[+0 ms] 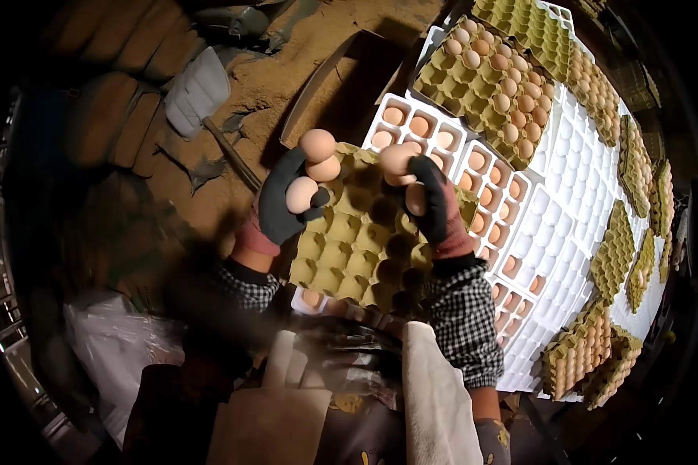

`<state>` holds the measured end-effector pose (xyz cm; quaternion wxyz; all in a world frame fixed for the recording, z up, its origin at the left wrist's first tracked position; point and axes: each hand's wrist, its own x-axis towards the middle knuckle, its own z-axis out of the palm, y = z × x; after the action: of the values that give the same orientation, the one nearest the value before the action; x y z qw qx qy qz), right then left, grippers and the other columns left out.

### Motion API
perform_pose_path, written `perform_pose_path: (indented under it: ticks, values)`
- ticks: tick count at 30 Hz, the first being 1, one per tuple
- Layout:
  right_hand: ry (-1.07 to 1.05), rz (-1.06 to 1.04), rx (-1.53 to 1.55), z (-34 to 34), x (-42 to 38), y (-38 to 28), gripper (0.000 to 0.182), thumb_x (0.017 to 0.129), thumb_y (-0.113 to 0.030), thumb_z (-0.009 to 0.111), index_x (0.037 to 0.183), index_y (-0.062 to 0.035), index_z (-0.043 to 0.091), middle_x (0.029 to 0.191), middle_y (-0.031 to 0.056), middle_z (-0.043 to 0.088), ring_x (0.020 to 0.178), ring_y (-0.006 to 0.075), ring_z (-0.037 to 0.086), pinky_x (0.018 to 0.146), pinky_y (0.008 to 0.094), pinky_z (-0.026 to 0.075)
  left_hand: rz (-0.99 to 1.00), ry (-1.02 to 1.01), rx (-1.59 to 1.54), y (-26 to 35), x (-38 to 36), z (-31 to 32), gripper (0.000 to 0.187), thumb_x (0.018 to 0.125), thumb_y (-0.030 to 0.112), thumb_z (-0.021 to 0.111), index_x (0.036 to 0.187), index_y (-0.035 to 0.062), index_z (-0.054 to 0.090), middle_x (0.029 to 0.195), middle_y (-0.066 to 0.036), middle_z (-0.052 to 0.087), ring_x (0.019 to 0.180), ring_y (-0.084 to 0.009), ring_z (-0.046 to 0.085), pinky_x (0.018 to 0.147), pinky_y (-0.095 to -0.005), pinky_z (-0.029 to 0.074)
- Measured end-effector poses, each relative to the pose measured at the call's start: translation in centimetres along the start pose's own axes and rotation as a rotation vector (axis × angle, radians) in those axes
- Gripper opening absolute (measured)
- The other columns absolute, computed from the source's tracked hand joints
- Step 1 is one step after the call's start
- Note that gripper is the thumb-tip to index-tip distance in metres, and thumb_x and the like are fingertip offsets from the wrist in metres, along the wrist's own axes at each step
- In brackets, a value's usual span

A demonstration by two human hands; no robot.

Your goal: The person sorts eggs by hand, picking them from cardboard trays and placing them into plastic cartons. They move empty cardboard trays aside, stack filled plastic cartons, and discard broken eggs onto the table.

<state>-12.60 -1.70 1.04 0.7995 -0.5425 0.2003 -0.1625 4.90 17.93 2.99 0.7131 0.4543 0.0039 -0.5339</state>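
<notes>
My left hand [281, 203], in a black and red work glove, is closed around several brown eggs [302, 195] stacked along its fingers. On the other side, my right hand [436, 203], gloved the same way, grips eggs [398, 159] too, one near the thumb and another lower by the palm. Between and below both hands lies a yellowish pulp egg tray [340, 246] whose visible cups hold no eggs. Beneath it, white plastic trays [465, 143] carry brown eggs in square cells. The fingertips of my right hand are partly hidden by the eggs.
A pulp tray partly filled with eggs [512, 85] sits at the upper right. White moulded trays [570, 170] spread rightward, with stacked egg trays [578, 349] at their lower edge. A shovel [198, 93] lies left on brown loose material, beside a curved brown panel [318, 85].
</notes>
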Motion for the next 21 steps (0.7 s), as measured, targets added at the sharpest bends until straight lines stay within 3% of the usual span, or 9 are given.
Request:
perform_pose_path:
  ticks: [2,6,8,10,12,14,16,18,21]
  values:
    - [-0.207,0.354,1.297,1.1,-3.9,-1.2,0.048,0.095,-0.051,0.049,0.120,-0.0116,0.060,0.123,0.0162,0.062,0.074,0.0129,0.061,0.060,0.0245,0.045,-0.197,-0.090,-0.385,-1.2,-1.2,2.4,0.045,0.098,0.049,0.048,0.122,0.0123,0.056,0.104,-0.011,0.065,0.060,-0.0147,0.053,0.044,-0.0240,0.038]
    - [-0.093,0.248,1.613,0.3,-10.2,2.1,0.054,0.093,-0.056,0.050,0.128,-0.0148,0.055,0.132,0.0152,0.055,0.073,0.0099,0.055,0.056,0.0247,0.038,-0.343,-0.314,-0.628,-5.6,-2.1,5.0,0.050,0.096,0.053,0.049,0.130,0.0172,0.055,0.128,-0.017,0.059,0.065,-0.0202,0.052,0.047,-0.0300,0.038]
    - [0.489,0.190,0.823,1.1,-13.3,0.2,0.056,0.095,-0.055,0.049,0.134,-0.0155,0.052,0.119,0.0128,0.060,0.072,0.0124,0.054,0.058,0.0272,0.040,-0.354,-0.400,-0.622,-7.9,-2.6,6.8,0.052,0.097,0.053,0.048,0.134,0.0165,0.052,0.133,-0.019,0.056,0.068,-0.0207,0.053,0.050,-0.0316,0.038]
    - [-0.138,0.339,1.597,-3.3,-16.6,1.5,0.055,0.096,-0.045,0.054,0.139,-0.0121,0.047,0.101,0.0096,0.063,0.072,0.0162,0.055,0.058,0.0283,0.043,-0.313,-0.262,-0.317,-9.9,-3.6,8.8,0.052,0.099,0.050,0.046,0.136,0.0143,0.049,0.133,-0.019,0.055,0.071,-0.0214,0.057,0.050,-0.0320,0.041]
    - [0.267,0.197,1.037,-7.0,-21.8,1.5,0.049,0.093,-0.026,0.064,0.133,-0.0006,0.051,0.089,0.0063,0.062,0.075,0.0180,0.059,0.060,0.0277,0.047,-0.004,-0.327,0.273,-13.3,-4.8,11.2,0.044,0.100,0.026,0.054,0.138,0.0055,0.046,0.120,-0.016,0.063,0.070,-0.0137,0.060,0.050,-0.0270,0.046]
    - [0.636,-0.077,0.104,-11.5,-25.7,1.2,0.040,0.090,-0.021,0.069,0.124,-0.0033,0.059,0.090,0.0062,0.063,0.081,0.0190,0.063,0.067,0.0293,0.052,-0.159,-0.256,0.343,-15.9,-5.0,14.8,0.043,0.097,0.012,0.058,0.137,0.0017,0.048,0.106,-0.012,0.068,0.066,-0.0097,0.059,0.051,-0.0241,0.045]
    - [0.906,-0.091,-0.118,-17.0,-28.7,1.0,0.039,0.082,-0.011,0.077,0.117,-0.0033,0.064,0.113,0.0092,0.061,0.096,0.0233,0.063,0.079,0.0377,0.054,-0.017,-0.258,0.627,-20.0,-4.9,19.3,0.042,0.088,0.009,0.070,0.127,-0.0015,0.058,0.096,-0.008,0.069,0.073,-0.0123,0.062,0.062,-0.0255,0.051]
    - [0.978,-0.156,-0.925,-20.8,-30.0,-0.4,0.053,0.072,-0.018,0.083,0.121,-0.0151,0.064,0.118,0.0101,0.057,0.097,0.0272,0.064,0.085,0.0360,0.055,0.682,-0.408,1.183,-24.1,-2.9,23.5,0.045,0.082,0.010,0.074,0.125,0.0027,0.061,0.101,-0.008,0.067,0.086,-0.0169,0.065,0.072,-0.0292,0.054]
    - [0.796,0.048,-1.201,-22.1,-28.0,-1.6,0.059,0.065,-0.025,0.084,0.121,-0.0213,0.063,0.125,0.0120,0.052,0.104,0.0334,0.062,0.088,0.0418,0.053,0.719,-0.161,1.586,-28.1,0.4,29.4,0.052,0.075,0.033,0.078,0.124,0.0220,0.063,0.113,-0.013,0.057,0.099,-0.0284,0.064,0.077,-0.0406,0.055]
